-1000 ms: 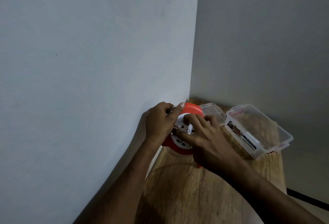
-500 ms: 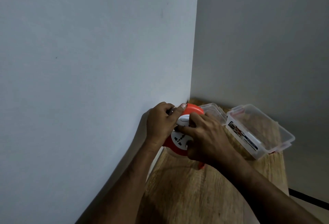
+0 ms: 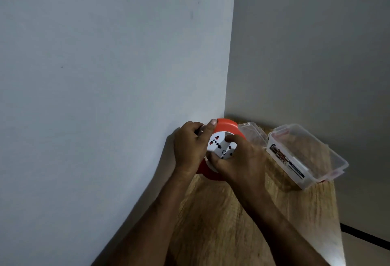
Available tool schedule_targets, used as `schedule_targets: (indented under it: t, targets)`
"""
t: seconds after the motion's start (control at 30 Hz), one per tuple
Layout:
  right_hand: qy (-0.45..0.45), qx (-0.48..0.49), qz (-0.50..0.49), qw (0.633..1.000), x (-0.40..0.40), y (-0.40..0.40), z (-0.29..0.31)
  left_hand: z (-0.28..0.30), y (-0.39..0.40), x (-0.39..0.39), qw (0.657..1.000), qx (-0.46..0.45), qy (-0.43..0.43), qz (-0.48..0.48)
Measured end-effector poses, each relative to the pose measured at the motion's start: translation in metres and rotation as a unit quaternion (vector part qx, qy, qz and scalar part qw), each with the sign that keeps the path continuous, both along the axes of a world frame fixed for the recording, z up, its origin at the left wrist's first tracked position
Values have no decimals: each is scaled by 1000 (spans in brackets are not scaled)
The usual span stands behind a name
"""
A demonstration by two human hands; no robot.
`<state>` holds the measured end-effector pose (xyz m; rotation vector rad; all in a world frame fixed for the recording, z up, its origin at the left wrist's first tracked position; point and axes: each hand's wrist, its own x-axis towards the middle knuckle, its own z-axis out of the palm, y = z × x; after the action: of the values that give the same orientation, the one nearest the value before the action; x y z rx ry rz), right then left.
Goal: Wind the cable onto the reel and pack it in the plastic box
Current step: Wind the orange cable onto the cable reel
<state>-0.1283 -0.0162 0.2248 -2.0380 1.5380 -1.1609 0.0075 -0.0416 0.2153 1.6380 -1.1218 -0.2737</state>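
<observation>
The reel [image 3: 226, 127] is being held on edge in the corner of the wooden table [image 3: 232, 223], its white socket face [image 3: 221, 146] being tilted up toward the camera. It is being clamped at its left rim by the left hand [image 3: 190, 147], while the face is being gripped by the curled fingers of the right hand [image 3: 238, 160]. No loose cable is being shown. The open plastic box [image 3: 306, 155] is lying just to the right, nearer the right hand, which is judged likelier to carry it across.

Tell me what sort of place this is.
Probably a plain indoor room corner, at a home or small workspace. Two bare painted walls meet above a wood-grain table, which holds only a clear plastic box and the orange cable reel being handled.
</observation>
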Motion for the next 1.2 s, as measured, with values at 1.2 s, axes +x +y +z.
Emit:
schedule_targets:
  t: [1.2]
  targets:
    - [324, -256, 209, 886, -26, -32, 4, 11, -1, 6, 998, -18, -43, -30]
